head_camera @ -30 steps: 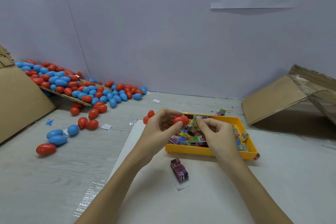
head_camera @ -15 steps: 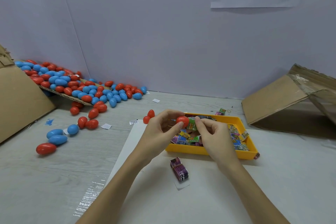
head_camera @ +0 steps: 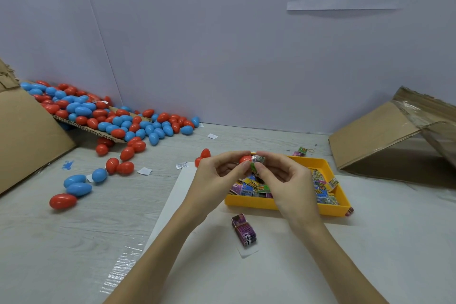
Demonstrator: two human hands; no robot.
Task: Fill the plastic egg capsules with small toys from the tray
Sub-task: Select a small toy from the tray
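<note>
My left hand (head_camera: pixel 218 171) holds a red egg capsule half (head_camera: pixel 245 159) between thumb and fingertips above the near left corner of the yellow tray (head_camera: pixel 249 201). My right hand (head_camera: pixel 283 175) pinches a small green and silver toy packet (head_camera: pixel 257 161) right against the open side of that red half. The tray holds several small colourful packets (head_camera: pixel 323 189). Two red egg pieces (head_camera: pixel 204 154) lie on the table just left of my left hand.
A heap of red and blue eggs (head_camera: pixel 118 116) spills from a cardboard flap at the back left, with loose eggs (head_camera: pixel 79 187) nearer. A banded bundle of purple packets (head_camera: pixel 243 229) lies in front of the tray. A tipped cardboard box (head_camera: pixel 385 136) stands at the right.
My right hand has brought the packet up from over the tray to the mouth of the red capsule half. My left hand stayed nearly in place with the half.
</note>
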